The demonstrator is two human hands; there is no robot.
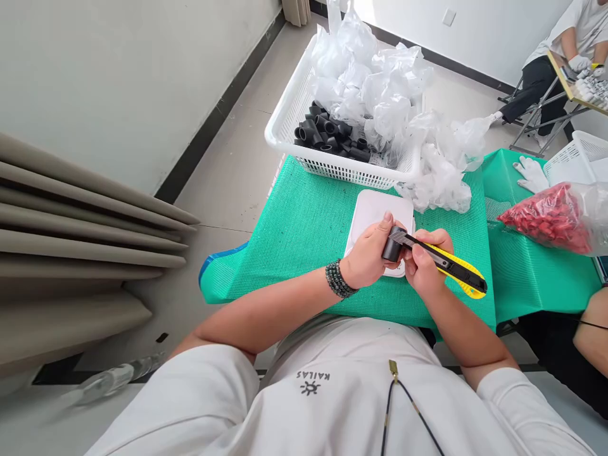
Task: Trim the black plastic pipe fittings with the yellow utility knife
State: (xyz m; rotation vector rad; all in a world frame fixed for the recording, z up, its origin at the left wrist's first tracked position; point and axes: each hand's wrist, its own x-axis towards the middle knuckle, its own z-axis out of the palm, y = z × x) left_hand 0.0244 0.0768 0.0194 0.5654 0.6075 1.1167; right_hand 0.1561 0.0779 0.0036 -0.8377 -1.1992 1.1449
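Observation:
Wrapped round a short black pipe fitting, my left hand keeps its thumb pointing up along the side. My right hand grips a yellow and black utility knife. The knife's extended blade lies against the upper edge of the fitting, pointing left. Both hands are over a white flat tray or lid on the green table cover. Part of the fitting is hidden by my fingers.
A white plastic basket holds several black pipe fittings and clear plastic bags. More bags lie beside it. At right are a bag of red pieces and a white glove. A gloved person sits at another table.

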